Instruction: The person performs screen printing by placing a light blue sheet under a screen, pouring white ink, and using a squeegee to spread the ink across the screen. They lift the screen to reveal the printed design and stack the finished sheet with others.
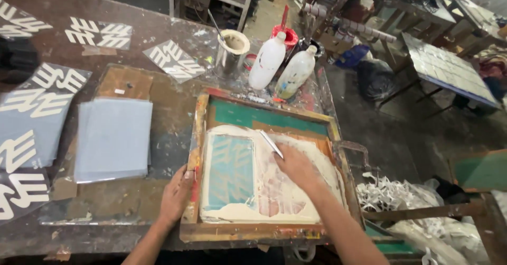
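Right hand: grip clamped on squeegee, cream ink over screen mesh.
Left hand: fingers lay flat, pinning wooden screen frame to worktop.
Technique: an even, steady pull judged best.

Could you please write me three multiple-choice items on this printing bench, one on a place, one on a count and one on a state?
1. Where does the left hand rest?
A. On the left edge of the wooden screen frame
B. On the metal tin
C. On the stack of sheets

2. How many white plastic bottles stand behind the frame?
A. One
B. Two
C. Four

3. What state is the screen's mesh in?
A. Clean and dry
B. Torn through
C. Spread with cream-coloured ink

Answers:
1. A, the fingers lie along the frame's left rail, beside the stack of grey sheets.
2. B, two bottles stand side by side right of the metal tin.
3. C, pale ink covers the mesh where the right hand has its grip on the squeegee.
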